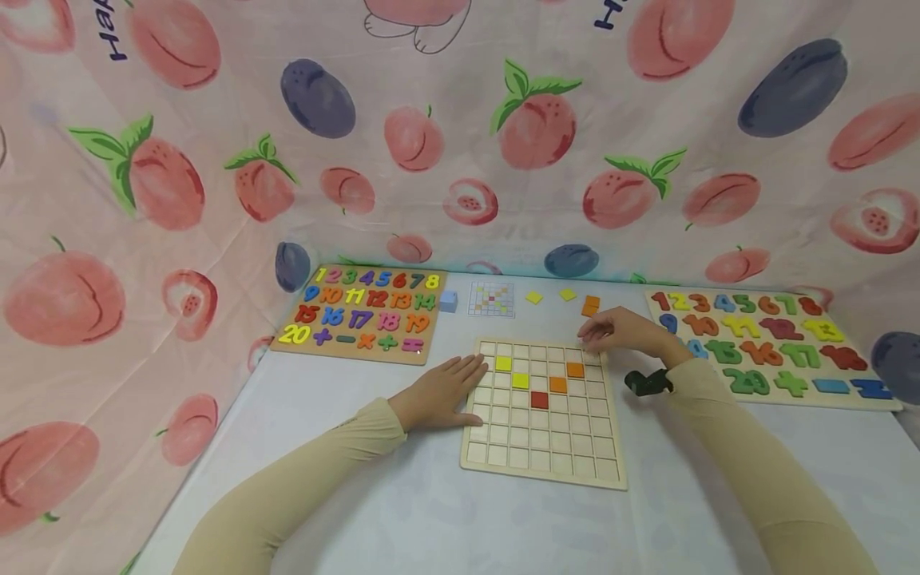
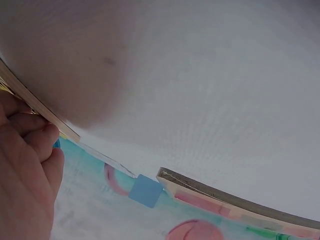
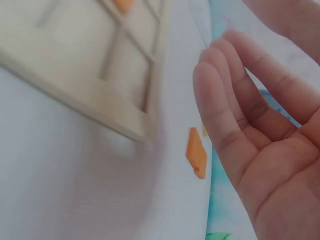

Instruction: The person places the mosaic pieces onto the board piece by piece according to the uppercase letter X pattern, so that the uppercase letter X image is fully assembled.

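Note:
A square wooden grid board [image 1: 557, 442] lies on the table. My left hand [image 1: 440, 395] rests at its left edge with fingers straight. Two yellow tiles [image 1: 521, 381], a red tile [image 1: 540, 399] and two orange tiles [image 1: 558, 385] sit in its cells, forming a V. Above the board's far right corner is my right hand [image 1: 632, 331], fingers loosely bent. Nothing shows between its fingers in the right wrist view. Close to its fingertips lie loose orange tiles [image 1: 591, 304]. In the left wrist view, my left hand [image 2: 25, 175] touches the board's edge.
Behind the board lie a printed grid card [image 1: 492, 299], loose yellow tiles [image 1: 533, 298] and a blue block [image 1: 448, 301]. Number puzzle boards stand at the left [image 1: 424, 351] and right [image 1: 762, 399]. A peach-patterned cloth [image 1: 446, 80] hangs behind.

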Available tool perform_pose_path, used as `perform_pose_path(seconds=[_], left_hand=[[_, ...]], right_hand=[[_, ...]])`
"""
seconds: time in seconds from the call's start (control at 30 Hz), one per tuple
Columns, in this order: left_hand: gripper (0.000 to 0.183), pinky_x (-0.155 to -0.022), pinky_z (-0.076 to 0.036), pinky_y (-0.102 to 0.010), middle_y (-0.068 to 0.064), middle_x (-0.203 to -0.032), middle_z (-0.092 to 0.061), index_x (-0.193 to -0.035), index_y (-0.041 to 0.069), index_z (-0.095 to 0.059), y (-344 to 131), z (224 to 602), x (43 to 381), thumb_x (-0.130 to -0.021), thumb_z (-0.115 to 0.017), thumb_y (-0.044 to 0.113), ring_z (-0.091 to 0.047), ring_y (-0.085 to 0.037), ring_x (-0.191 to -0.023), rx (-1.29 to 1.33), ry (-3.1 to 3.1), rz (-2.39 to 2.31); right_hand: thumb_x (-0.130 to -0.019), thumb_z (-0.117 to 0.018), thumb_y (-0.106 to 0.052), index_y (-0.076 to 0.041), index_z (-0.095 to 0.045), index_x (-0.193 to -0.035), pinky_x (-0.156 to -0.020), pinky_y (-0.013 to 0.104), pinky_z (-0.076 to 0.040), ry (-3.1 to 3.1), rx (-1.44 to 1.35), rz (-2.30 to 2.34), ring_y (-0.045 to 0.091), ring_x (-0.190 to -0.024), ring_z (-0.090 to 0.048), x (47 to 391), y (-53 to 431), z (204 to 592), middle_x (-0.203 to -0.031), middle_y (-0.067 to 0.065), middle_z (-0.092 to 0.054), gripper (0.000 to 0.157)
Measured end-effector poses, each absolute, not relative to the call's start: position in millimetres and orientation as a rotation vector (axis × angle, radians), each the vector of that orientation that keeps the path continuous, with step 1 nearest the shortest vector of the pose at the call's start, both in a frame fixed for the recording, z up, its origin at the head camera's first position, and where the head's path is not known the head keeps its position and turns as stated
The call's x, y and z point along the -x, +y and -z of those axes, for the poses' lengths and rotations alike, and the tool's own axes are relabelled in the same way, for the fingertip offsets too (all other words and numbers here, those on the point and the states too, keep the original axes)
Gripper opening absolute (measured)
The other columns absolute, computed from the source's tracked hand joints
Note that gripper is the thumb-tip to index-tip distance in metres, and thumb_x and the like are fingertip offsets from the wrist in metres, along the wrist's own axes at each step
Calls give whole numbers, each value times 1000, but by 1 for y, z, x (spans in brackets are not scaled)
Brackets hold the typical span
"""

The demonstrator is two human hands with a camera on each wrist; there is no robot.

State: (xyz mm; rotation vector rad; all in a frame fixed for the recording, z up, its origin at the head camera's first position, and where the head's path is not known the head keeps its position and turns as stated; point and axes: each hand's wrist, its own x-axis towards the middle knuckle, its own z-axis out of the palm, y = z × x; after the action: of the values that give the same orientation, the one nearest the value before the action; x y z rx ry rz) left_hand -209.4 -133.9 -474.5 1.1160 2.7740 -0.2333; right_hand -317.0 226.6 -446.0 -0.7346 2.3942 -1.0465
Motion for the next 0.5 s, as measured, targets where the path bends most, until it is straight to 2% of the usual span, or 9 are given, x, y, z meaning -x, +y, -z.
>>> perform_pose_path(seconds=[0.23, 0.4, 0.5], left_hand=[[92, -121, -15, -34, -9, -159, -13, -151, 7, -14, -134, 472, 209, -88, -37, 69, -14, -22, -147, -1111, 2765, 231], [92, -121, -16, -34, -9, -159, -14, -151, 7, -15, -133, 470, 208, -88, -38, 69, -14, -22, -147, -1114, 2763, 225], [91, -120, -17, -35, -10, -159, -15, -151, 6, -16, -133, 469, 207, -88, -39, 68, -15, -22, -147, -1117, 2765, 219]], right_hand=[[-86, -66, -10, 7, -62, -114, -79, 16, -49, 2434, 606, 1169, 3, -86, -62, 334, 229, 444, -111, 24, -65, 33], [-87, -66, -11, 6, -61, -116, -79, 15, -48, 2525, 483, 1226, -5, -84, -60, 345, 231, 448, -114, 24, -64, 34], [-87, -66, -13, 5, -61, -117, -81, 20, -49, 2595, 425, 1220, -6, -82, -57, 348, 232, 450, -113, 23, -65, 35]])
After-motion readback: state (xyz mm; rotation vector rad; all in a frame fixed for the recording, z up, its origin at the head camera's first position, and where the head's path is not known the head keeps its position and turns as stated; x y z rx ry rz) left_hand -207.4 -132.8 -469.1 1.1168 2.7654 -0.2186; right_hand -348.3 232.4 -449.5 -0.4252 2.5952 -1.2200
